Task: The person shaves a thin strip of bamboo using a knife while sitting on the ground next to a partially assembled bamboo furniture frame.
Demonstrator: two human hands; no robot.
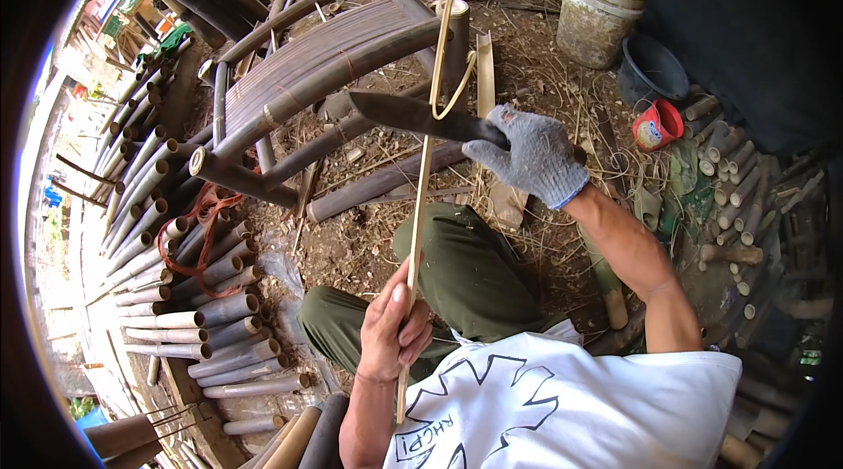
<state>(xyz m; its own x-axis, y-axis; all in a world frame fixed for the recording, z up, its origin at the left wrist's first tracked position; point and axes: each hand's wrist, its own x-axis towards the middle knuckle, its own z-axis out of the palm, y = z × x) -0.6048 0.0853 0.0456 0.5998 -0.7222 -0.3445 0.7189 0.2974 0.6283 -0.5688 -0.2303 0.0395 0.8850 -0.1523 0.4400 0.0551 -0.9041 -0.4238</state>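
My bare left hand (397, 326) is closed round the lower part of a long, thin bamboo strip (421, 197), which stands nearly upright in front of my torso. My right hand (529, 155), in a grey knitted glove, grips the handle of a large dark knife (408, 117). The blade points left and crosses the strip high up, seemingly touching it. Above the blade a thin sliver (464, 87) curls away from the strip. Just beyond the strip's top is a dark bamboo frame (351, 61) with a slatted panel.
Cut bamboo poles (224, 311) lie stacked at left with red cord (206, 236) over them. A dirty white bucket (601, 12), a black bucket (652, 72) and a red container (657, 125) stand at far right. More bamboo pieces (738, 179) are piled at right. Shavings litter the ground.
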